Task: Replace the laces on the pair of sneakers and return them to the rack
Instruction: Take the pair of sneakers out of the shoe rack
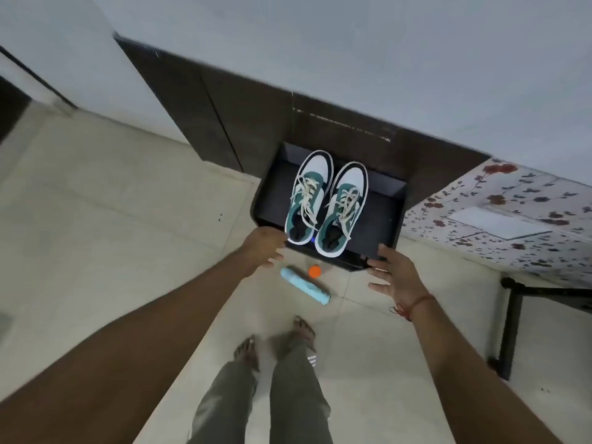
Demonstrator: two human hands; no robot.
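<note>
A pair of green and white sneakers with cream laces stands side by side, toes pointing away, in a dark pulled-out rack drawer (382,238). The left sneaker (309,200) sits beside the right sneaker (344,209). My left hand (264,245) hovers at the drawer's front left corner, just by the left sneaker's heel, fingers relaxed and holding nothing. My right hand (392,272) is at the drawer's front right corner with fingers spread, also holding nothing.
On the tiled floor below the drawer lie a light blue folded umbrella (306,285) and an orange ball (315,271). Dark cabinet fronts (224,116) run along the wall. A table with a floral cloth (512,219) stands at right. My feet (275,341) are below.
</note>
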